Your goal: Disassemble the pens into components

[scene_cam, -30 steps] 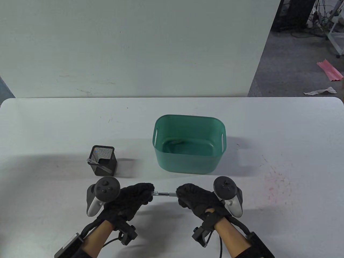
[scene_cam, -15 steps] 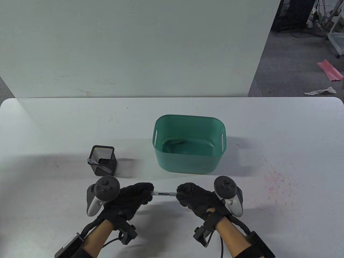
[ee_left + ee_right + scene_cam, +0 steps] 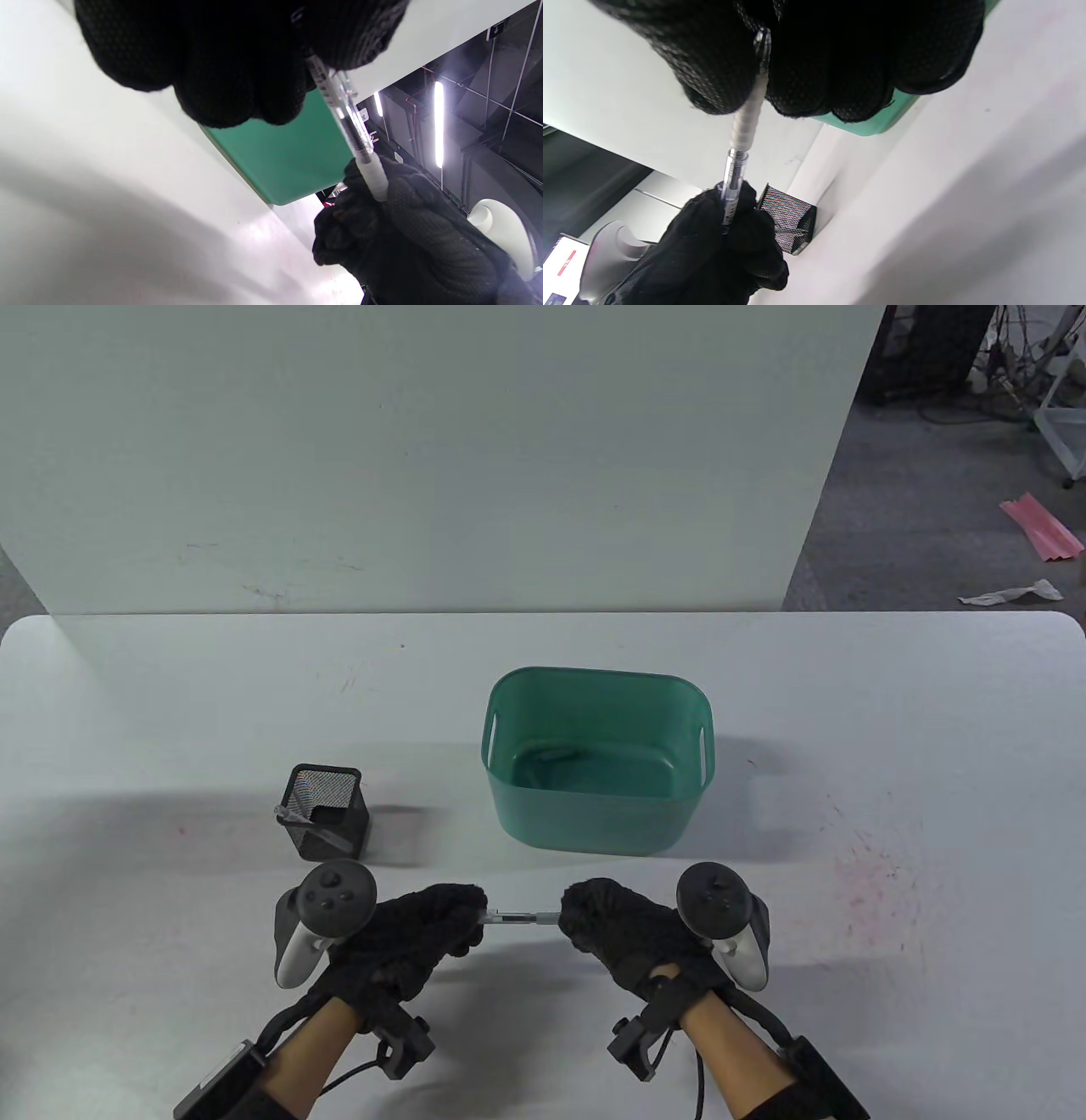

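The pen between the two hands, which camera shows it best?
The left wrist view: the pen runs long and close, clear barrel to white sleeve. The right wrist view shows it nearly as well, from the other end. The table view shows only a short stretch between the gloves.

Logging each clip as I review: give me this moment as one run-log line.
left hand: grips pen clear barrel end | right hand: grips white grip end | pen: level, above table, undivided | green bin: behind

No legible text, seemingly.
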